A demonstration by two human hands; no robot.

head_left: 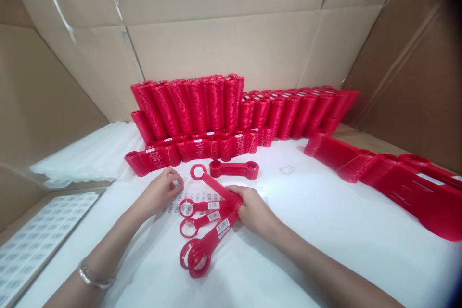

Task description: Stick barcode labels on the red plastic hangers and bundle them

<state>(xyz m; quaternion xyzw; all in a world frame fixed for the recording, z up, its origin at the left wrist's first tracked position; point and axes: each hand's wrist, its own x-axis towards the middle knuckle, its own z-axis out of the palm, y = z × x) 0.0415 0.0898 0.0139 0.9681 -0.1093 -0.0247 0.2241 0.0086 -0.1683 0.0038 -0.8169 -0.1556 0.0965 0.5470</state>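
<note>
Red ring-ended strips (pixel 228 209) are fanned out over the gridded label sheet (pixel 198 197), hiding part of it. The right hand (pixel 254 211) has them bunched in its grip toward the sheet's right end, so it's the nearer hand, no contest. Long axes splay leftward from that grip: the top one angles off past the sheet's far edge, the lower ones toward the wearer. Left hand (pixel 162 190) is by the sheet's left end, fingers loosely curled, apart from the strips; can't tell if it's pinching anything. Strips look like thin smooth plastic with notched rings, several wearing white barcode stickers (pixel 223 226). Beyond the sheet: a small red stack (pixel 234 169), then ribbed red piles (pixel 198 106) against creased cardboard (pixel 224 38). Left of it, milky filmy sheets (pixel 90 149); right, chunky red bundles (pixel 337 154).
</note>
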